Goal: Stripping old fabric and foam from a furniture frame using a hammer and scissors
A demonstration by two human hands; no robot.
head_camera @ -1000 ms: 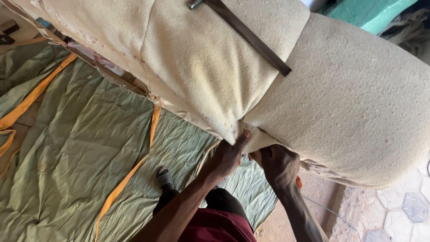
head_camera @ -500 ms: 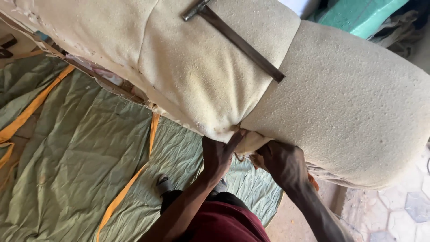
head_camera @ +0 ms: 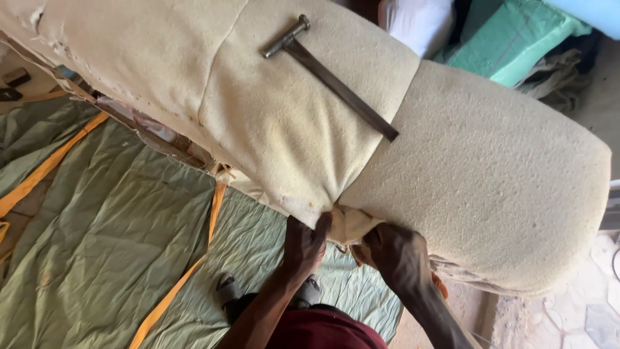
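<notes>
Both hands work at the lower edge of a large piece of cream foam padding [head_camera: 491, 168] that fills the upper part of the view. The left hand [head_camera: 305, 244] reaches up from below, its fingers pressed together against the foam edge where two padded sections meet; whether it pinches the material or only pushes on it cannot be told. Just beside it, the right hand [head_camera: 397, 253] is closed in a pinching grip on a fold of pale fabric [head_camera: 352, 223] that bulges out from under the foam, the fold lying between the two hands. Well above the grip, a hammer [head_camera: 329, 76] with a metal head and a long dark handle lies slanted across the top of the padding, its handle end at the seam between the sections. Below and to the left of the hands, a green cloth [head_camera: 110, 258] crossed by orange straps [head_camera: 177, 284] is spread over the floor. A sandalled foot [head_camera: 229, 294] shows under the left forearm, beside dark red clothing [head_camera: 320, 329]. Green cushions [head_camera: 516, 39] lie far above the right hand.
</notes>
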